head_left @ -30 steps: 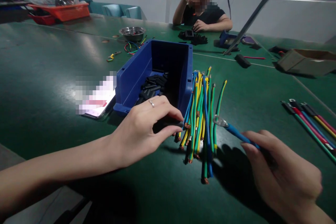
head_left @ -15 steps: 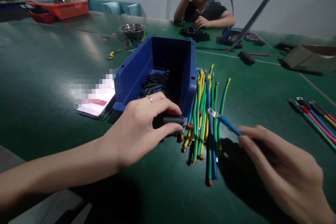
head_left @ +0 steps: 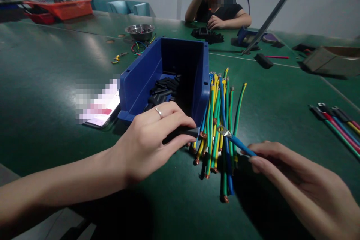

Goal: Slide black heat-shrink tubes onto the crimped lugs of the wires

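Note:
My left hand (head_left: 157, 138), with a ring on one finger, pinches a short black sleeve (head_left: 189, 132) in front of the blue bin (head_left: 204, 82). Many similar black sleeves (head_left: 163, 89) lie loose inside that bin. Between the thumb and fingers of my right hand (head_left: 295, 176) is a blue cable (head_left: 242, 146), its flat metal lug (head_left: 224, 131) pointing left toward the sleeve, a small gap apart. Below the lug, a bunch of green, yellow and blue cables (head_left: 218, 120) lies on the table, several with bare copper ends toward me.
A phone (head_left: 104, 110) lies left of the bin. Cables with black-sleeved ends (head_left: 337, 123) lie at the right. Farther back are a metal bowl (head_left: 140, 32), an orange basket (head_left: 71, 9), a cardboard box (head_left: 334, 62) and a slanting metal pole (head_left: 275, 13). Another person (head_left: 225, 17) sits opposite.
My right hand has moved slightly left and down, bringing the cable's lug closer to the sleeve. My left hand has tilted the sleeve a little and otherwise stays by the bin.

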`<state>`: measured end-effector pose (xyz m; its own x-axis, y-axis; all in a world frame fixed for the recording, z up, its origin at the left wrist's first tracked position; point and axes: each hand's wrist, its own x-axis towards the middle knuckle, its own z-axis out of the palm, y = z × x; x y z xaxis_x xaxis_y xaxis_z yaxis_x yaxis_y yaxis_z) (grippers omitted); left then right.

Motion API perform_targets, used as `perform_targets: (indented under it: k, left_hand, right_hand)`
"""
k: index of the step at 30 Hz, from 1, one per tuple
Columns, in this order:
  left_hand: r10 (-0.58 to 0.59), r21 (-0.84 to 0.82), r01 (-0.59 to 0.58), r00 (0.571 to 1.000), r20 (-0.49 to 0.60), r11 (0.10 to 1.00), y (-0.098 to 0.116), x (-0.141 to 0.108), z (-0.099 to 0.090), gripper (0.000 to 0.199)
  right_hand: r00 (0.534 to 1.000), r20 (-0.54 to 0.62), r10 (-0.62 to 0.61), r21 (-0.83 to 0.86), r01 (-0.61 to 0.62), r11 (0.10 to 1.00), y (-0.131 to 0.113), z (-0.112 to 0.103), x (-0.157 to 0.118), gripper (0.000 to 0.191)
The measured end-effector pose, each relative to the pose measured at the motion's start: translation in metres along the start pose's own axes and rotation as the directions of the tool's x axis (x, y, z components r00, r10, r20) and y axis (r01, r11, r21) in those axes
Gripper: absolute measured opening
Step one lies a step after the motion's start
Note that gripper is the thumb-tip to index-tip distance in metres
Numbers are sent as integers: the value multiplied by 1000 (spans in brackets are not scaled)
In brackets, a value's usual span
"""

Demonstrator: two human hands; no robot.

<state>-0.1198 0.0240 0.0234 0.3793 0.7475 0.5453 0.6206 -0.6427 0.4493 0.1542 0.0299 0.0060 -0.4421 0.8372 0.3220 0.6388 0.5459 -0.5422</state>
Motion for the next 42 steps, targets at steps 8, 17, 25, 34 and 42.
perform_targets:
  k: [8, 17, 25, 34, 42]
  left_hand:
    - [139, -21, -140, 989, -54, 990, -1, -4, 10, 19]
    - [101, 29, -100, 994, -45, 995, 2, -4, 9, 16]
    - [107, 17, -107, 993, -47, 994, 2, -6, 10, 15]
    - [133, 18, -132, 991, -32, 991, 4, -4, 11, 15]
    - [122, 12, -122, 992, -37, 993, 5, -3, 11, 16]
  right_hand:
    - [987, -14, -160, -169, 155, 973, 13, 2, -3, 21]
    - [995, -32, -96, -270, 84, 959, 13, 5, -2, 35]
    - [998, -35, -44, -260, 33, 965, 19, 5, -5, 42]
    - [991, -18, -130, -301, 119, 946, 13, 4, -5, 32]
    - [967, -72, -244, -292, 214, 932, 8, 3, -3, 16]
